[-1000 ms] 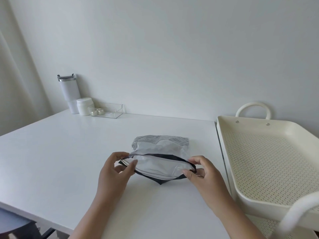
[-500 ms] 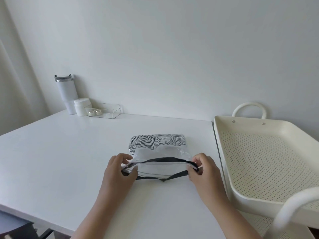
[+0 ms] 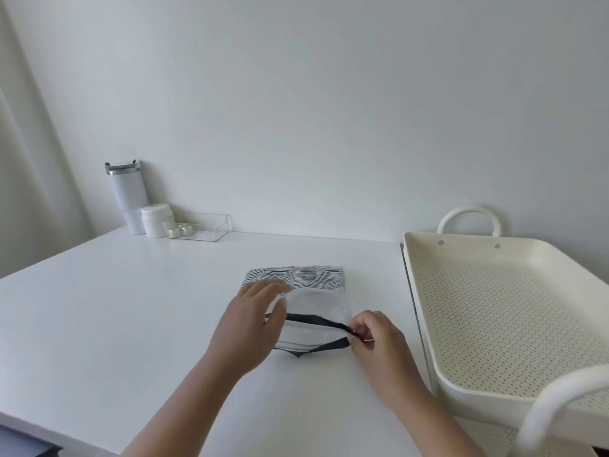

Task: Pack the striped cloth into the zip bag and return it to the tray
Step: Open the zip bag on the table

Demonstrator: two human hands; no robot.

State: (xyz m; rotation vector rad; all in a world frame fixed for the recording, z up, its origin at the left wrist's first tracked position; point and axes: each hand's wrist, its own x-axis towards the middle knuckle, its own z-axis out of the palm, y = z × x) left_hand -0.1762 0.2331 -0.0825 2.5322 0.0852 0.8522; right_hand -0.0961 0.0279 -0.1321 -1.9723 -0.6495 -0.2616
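A frosted zip bag (image 3: pixel 314 303) with a black zip edge lies on the white table (image 3: pixel 131 308). The black-and-white striped cloth (image 3: pixel 296 276) shows through the bag's far end. My right hand (image 3: pixel 375 338) pinches the right end of the black zip edge. My left hand (image 3: pixel 252 319) hovers over the bag's left side, fingers spread and blurred, holding nothing. The cream perforated tray (image 3: pixel 494 252) stands to the right of the bag.
At the back left stand a white tumbler (image 3: pixel 125 196), a white jar (image 3: pixel 155 219) and a clear plastic box (image 3: pixel 199 225) with small metal pieces. The tray has white loop handles (image 3: pixel 469 214) at its far and near ends.
My left hand has let go of the zip edge's left end and lifted forward over the bag. My right hand still pinches the right end. The bag's mouth has flattened.
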